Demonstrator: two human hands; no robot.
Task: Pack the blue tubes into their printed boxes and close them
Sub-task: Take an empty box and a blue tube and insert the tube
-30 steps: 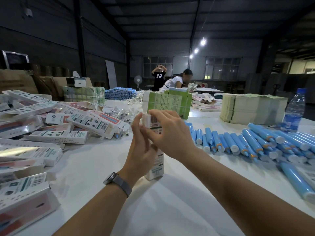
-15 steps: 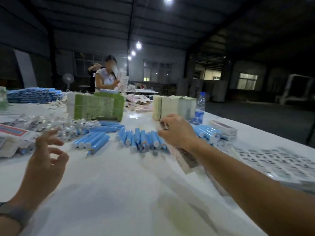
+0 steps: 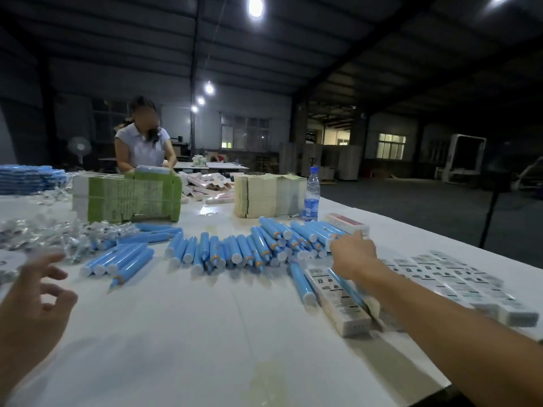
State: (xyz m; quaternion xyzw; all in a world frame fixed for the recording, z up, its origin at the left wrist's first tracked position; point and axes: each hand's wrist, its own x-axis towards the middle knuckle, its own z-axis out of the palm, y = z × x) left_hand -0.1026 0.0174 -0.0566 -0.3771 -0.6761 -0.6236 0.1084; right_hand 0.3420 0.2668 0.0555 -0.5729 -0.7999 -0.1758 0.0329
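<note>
Head view: right hand [image 3: 354,254], grip unclear, has laid down a filled box [image 3: 338,304]; left hand [image 3: 38,292] hangs loose, empty.

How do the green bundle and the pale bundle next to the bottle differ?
The green bundle sits left of the pale bundle and looks wider. The green one shows printed green faces; the pale one shows plain cream edges. The bottle stands beside the pale one only. Both rest on the table.
</note>
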